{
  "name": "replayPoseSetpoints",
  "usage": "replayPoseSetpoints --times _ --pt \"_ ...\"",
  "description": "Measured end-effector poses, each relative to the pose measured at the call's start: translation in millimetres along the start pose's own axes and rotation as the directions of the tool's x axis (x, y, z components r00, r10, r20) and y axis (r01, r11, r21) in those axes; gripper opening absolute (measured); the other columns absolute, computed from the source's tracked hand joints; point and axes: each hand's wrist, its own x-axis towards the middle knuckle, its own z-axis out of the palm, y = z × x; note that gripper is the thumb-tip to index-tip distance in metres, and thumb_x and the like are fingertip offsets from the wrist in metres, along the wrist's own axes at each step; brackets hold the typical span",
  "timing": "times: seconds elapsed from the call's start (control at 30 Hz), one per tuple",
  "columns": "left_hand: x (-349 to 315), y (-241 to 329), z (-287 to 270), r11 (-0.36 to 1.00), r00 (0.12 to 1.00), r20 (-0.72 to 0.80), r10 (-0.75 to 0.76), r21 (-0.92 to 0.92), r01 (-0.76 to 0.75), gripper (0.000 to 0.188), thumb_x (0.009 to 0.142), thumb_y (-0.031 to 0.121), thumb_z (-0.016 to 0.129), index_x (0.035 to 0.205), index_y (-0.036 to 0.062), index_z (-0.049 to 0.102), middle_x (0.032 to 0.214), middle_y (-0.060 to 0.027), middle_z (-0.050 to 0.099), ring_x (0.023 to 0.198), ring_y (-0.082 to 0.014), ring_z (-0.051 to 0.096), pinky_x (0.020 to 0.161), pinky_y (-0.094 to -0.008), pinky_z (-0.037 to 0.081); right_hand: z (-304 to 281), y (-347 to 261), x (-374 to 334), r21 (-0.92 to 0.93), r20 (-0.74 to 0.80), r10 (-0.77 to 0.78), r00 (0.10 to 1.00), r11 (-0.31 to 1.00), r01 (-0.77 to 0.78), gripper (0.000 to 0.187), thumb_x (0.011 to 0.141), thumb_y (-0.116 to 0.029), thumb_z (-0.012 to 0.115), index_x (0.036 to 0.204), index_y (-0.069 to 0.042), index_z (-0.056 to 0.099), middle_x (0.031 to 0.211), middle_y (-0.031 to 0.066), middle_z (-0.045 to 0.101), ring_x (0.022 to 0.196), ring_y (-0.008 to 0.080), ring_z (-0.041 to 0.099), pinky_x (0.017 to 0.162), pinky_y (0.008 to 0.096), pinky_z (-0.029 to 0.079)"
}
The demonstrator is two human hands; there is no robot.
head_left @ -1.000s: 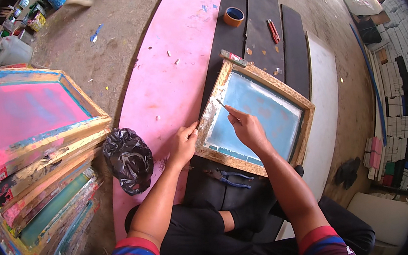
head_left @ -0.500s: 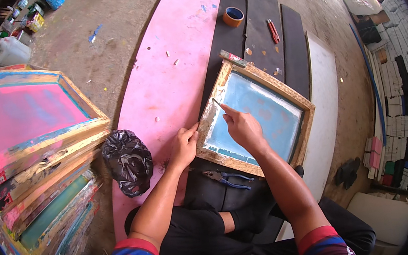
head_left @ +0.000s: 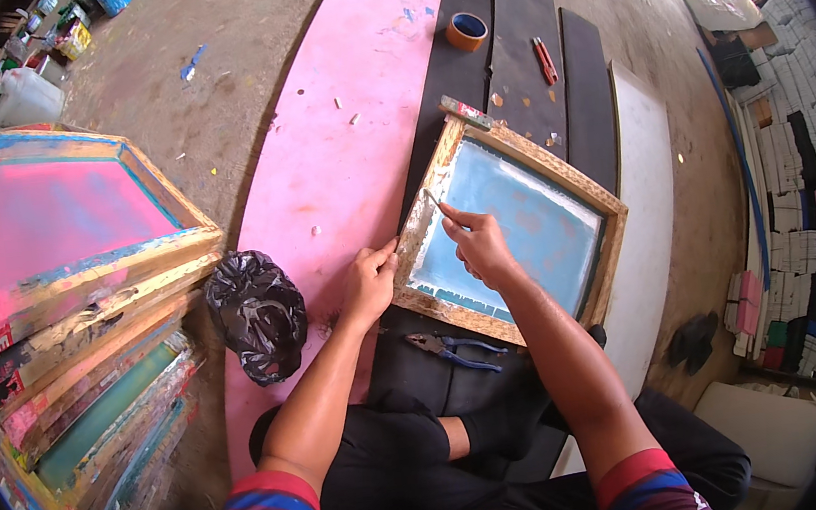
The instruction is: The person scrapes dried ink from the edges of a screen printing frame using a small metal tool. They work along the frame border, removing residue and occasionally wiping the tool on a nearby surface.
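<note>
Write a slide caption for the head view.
Right hand works thin tool on wooden screen-printing frame; left hand steadies it.
</note>
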Motion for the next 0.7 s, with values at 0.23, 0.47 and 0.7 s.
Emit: replayPoseSetpoints --times 0.23,0.47,0.7 --pt "4 4 0 1.0 0.999 0.041 -0.02 0.016 0.02 0.034 0.106 0.021 0.067 0.138 0.0103 0.074 0.098 -0.0147 0.068 0.09 -0.0278 0.067 0.084 -0.0389 0.053 6 65 43 -0.276 -0.14 -0.574 0.807 0.805 0.525 0.043 0.112 -0.03 0.063 0.149 -0.009 0.065 0.108 0.0123 0.084 0.084 0.0275 0.077 0.08 0.0439 0.059" --pt "3 -3 2 0.998 0.999 0.031 -0.015 -0.053 0.017 0.034 0.106 0.019 0.066 0.138 0.0095 0.074 0.098 -0.0141 0.068 0.089 -0.0268 0.068 0.084 -0.0389 0.054 3 59 39 -0.335 -0.113 -0.659 0.744 0.73 0.596 0.045 0.111 -0.029 0.062 0.153 -0.015 0.063 0.09 0.0144 0.076 0.079 0.027 0.073 0.069 0.0406 0.055" --pt "1 -10 -3 0.999 0.999 0.036 -0.02 -0.031 0.021 0.034 0.106 0.018 0.065 0.138 0.0073 0.074 0.099 -0.0152 0.069 0.091 -0.0278 0.069 0.085 -0.039 0.054 -21 2 11 0.463 0.324 0.124 0.938 0.844 -0.271 0.043 0.114 -0.034 0.059 0.157 -0.029 0.06 0.064 -0.003 0.044 0.049 0.0066 0.037 0.041 0.0281 0.03"
